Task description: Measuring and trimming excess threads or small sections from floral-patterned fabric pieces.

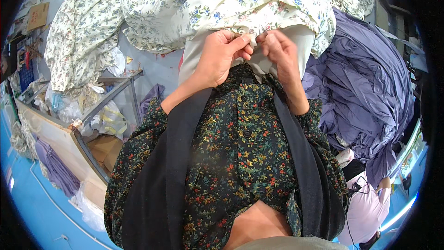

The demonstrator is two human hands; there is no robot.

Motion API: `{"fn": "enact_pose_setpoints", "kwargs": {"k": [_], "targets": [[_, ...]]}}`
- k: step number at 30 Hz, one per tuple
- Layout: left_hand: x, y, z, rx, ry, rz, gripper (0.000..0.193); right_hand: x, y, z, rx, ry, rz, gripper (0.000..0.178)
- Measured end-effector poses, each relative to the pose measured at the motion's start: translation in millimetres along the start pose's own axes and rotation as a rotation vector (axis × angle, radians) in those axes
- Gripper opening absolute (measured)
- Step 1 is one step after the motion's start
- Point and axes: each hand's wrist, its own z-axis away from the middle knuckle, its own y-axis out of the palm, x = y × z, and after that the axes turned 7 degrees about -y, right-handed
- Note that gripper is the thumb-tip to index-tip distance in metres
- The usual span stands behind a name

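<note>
A large white cloth with blue and pink flowers [222, 7] spreads in front of me, its near edge hanging by my lap. My left hand [222, 54] pinches that edge between thumb and forefinger. Close by on the right, my right hand [280, 52] is curled with its fingertips together, slightly blurred, beside the same edge. Whether it grips the cloth or something small, I cannot make out. Below both hands lies pale plain fabric [192, 60] over my lap.
A big heap of purple-grey cloth [360, 83] fills the right side. To the left stand a metal frame [111, 95] and a wooden panel [69, 143], with plastic bags [111, 120] around them. A cardboard box [38, 16] lies farther left. Another person in pink [367, 208] is at lower right.
</note>
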Motion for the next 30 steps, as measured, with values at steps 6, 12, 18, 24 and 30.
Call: {"fn": "enact_pose_setpoints", "kwargs": {"k": [6, 12, 18, 24, 30], "targets": [[-27.1, -8.5, 20.8, -0.142, 0.447, -1.124, 0.015, 18.6, -10.9, 6.4, 0.506, 0.624, -0.355, 0.039], [-24.1, -17.0, -18.1, -0.268, 1.117, -1.383, 0.014, 32.6, -11.3, -13.9, 0.153, 0.252, -0.735, 0.051], [-28.6, -25.9, -24.2, -0.169, 0.376, -0.814, 0.019, 39.9, -17.0, -23.9, 0.066, 0.001, -0.016, 0.036], [-28.6, -25.2, -25.7, -0.074, 0.269, -0.510, 0.021, 24.6, 12.5, -8.9, 0.027, -0.385, 0.685, 0.015], [-25.5, -21.2, -24.7, -0.084, 0.224, -0.382, 0.020, 25.6, 16.1, -13.0, 0.064, -0.699, 1.010, 0.017]]}}
